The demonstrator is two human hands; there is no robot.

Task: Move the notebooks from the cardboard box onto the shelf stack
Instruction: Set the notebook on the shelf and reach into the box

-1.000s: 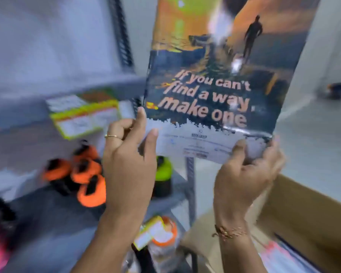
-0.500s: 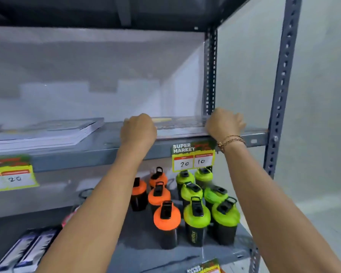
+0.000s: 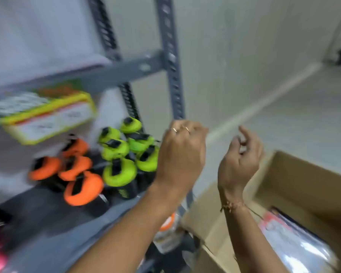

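Observation:
The view is blurred by motion. My left hand (image 3: 182,154) hangs in the air beside the grey shelf upright (image 3: 170,62), fingers curled, nothing in it. My right hand (image 3: 239,161) is raised a little to its right, above the near edge of the open cardboard box (image 3: 295,186), fingers loosely bent and empty. Inside the box at the lower right lies a glossy notebook (image 3: 295,245) with a pink and silver cover. The upper shelf board (image 3: 106,73) crosses the top left; the notebooks on it are out of sight.
Orange-lidded (image 3: 81,186) and green-lidded shaker bottles (image 3: 119,170) stand on the lower shelf left of my hands. A yellow-framed price label (image 3: 47,117) hangs from the upper shelf edge. More bottles sit on the shelf below. Pale wall and floor lie to the right.
The notebook I held up a second ago was laid on the upper shelf. Both hands have since come off it, dropped down empty, and my view swung right toward the box.

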